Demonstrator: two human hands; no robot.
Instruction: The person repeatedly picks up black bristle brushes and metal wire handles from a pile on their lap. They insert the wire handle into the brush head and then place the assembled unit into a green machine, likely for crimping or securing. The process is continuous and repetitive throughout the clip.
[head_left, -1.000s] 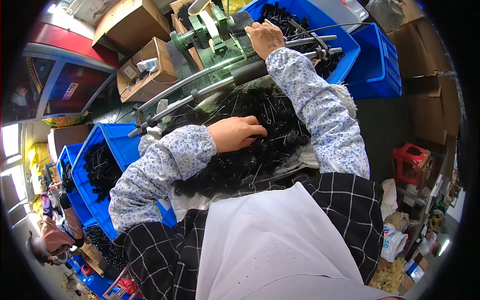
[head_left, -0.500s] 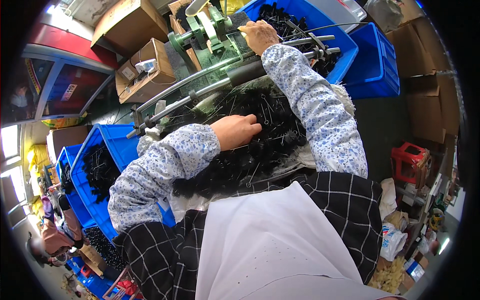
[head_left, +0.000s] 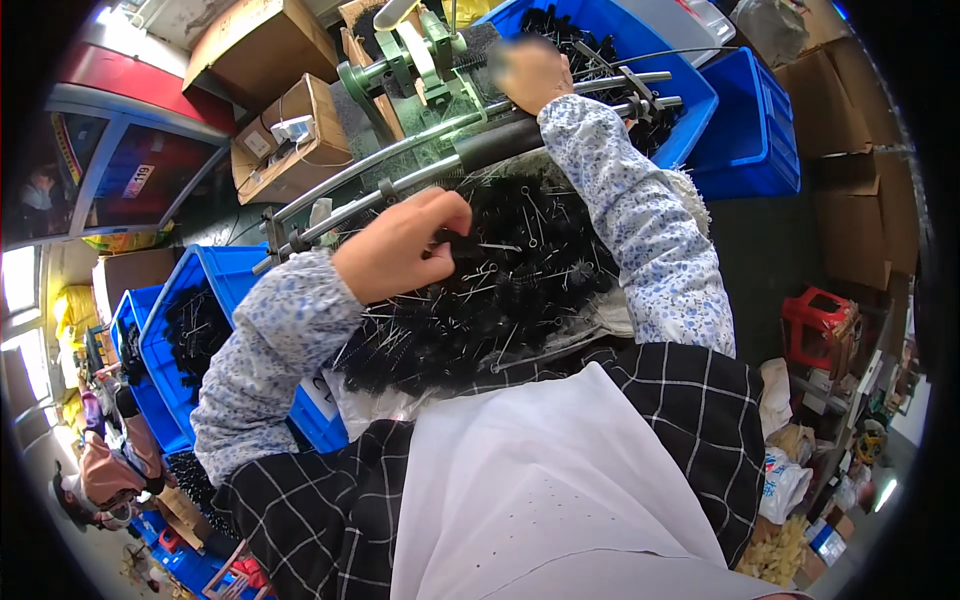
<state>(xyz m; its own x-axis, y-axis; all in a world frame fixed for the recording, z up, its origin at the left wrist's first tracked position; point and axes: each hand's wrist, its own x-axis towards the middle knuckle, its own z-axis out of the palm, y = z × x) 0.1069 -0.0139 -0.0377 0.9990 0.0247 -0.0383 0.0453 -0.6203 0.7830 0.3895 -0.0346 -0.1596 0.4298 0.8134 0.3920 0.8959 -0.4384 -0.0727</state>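
My left hand (head_left: 402, 245) is raised over a heap of small black wire brushes (head_left: 500, 312), with thumb and fingers closed on one brush (head_left: 462, 245). That brush's thin metal stem points to the right, and its dark bristles lie partly inside my fingers. My right hand (head_left: 535, 76) is farther off, beside the green machine (head_left: 425, 65) and near a blue bin (head_left: 690, 100) of brushes. A blur covers its fingertips, so their grip and anything in them cannot be made out. Loose stems with looped ends stick out of the heap.
Two metal rails (head_left: 420, 180) with a black sleeve (head_left: 498, 143) cross between me and the machine. Another blue bin (head_left: 750, 130) stands at the far right. More blue bins (head_left: 235, 285) with brushes are at left. Cardboard boxes (head_left: 295, 140) stand behind. A person (head_left: 110, 465) is at lower left.
My left hand has risen from the heap and moved left and away from me, now with a brush between its fingers. My right hand has shifted slightly right and turned beside the machine.
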